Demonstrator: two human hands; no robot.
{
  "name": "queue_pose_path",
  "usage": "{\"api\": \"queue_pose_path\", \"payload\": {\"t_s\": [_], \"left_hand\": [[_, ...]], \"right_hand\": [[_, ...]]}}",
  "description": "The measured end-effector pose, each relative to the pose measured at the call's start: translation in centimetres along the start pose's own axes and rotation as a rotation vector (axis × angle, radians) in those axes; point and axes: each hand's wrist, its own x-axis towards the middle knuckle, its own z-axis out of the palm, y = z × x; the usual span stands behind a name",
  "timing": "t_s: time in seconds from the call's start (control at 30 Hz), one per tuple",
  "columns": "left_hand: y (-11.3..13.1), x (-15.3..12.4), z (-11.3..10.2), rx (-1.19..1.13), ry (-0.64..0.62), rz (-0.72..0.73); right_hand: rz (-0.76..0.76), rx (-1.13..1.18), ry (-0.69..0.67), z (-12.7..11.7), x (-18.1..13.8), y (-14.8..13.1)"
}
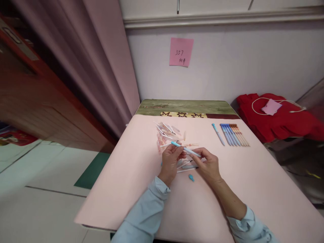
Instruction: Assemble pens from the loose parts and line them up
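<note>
Between my two hands is a light blue pen (191, 152), tilted down to the right, its bright blue end pointing up left. My left hand (170, 161) pinches it near that blue end. The fingers of my right hand (208, 165) close around its pale lower end. A small blue cap-like piece (191, 177) lies on the table just below. Under and between my hands lie white refills (186, 170) and pale blue barrels, partly covered by my fingers. Behind them spreads a loose pile of pen parts (168, 132), with white sticks and clear or patterned pieces.
Several finished-looking pens (234, 135) with blue and brown tops lie in a row at the right, a single blue pen (218, 134) beside them. Pink covering (131, 189) spreads over the table. Red cloth (278, 125) with a white cord sits past the right edge.
</note>
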Motion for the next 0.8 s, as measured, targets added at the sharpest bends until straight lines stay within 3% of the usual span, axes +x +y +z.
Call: {"api": "queue_pose_path", "payload": {"t_s": [0.17,0.43,0.6,0.7,0.8], "left_hand": [[-0.3,0.1,-0.2,0.048,0.004,0.001],[0.6,-0.1,-0.1,0.236,-0.031,0.090],[0.8,-0.1,-0.1,0.316,-0.030,0.127],[0.7,0.0,-0.1,0.324,-0.017,0.141],[0.4,0.0,0.0,0.347,0.019,0.176]], "right_hand": [[-0.035,-0.020,0.015,0.0,0.0,0.0],[0.042,0.051,-0.175,-0.5,-0.2,0.2],[0.002,0.017,-0.252,-0.6,-0.1,0.1],[0.001,-0.009,-0.247,-0.5,0.1,0.2],[-0.061,-0.068,-0.131,-0.4,0.2,0.2]]}}
